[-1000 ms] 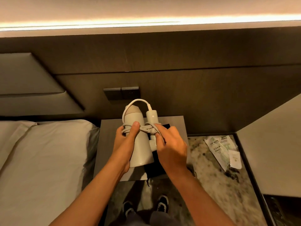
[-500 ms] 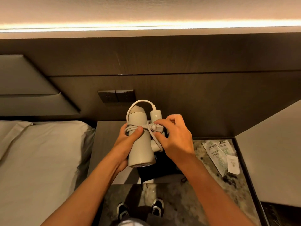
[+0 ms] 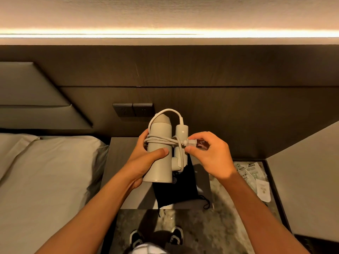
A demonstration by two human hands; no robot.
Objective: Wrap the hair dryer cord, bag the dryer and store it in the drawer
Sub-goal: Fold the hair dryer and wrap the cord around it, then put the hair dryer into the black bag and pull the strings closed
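Hair dryer held upright above the nightstand, clear of its top, over the black drawstring bag lying near the front edge. Left hand wrapped round the barrel, thumb pressed flat across the front, other fingers curled behind and mostly hidden. Cord coiled in a few turns round barrel and folded handle, one loop arching over the top. Right hand pinching the plug between thumb and forefinger just beside the handle, remaining fingers loosely curled. Step in hand, by the look of it: finishing the wrap, securing the plug end. Next move likely calls for tucking the plug under a coil without loosening the turns, then freeing one hand to open the bag. Drawer not visible.
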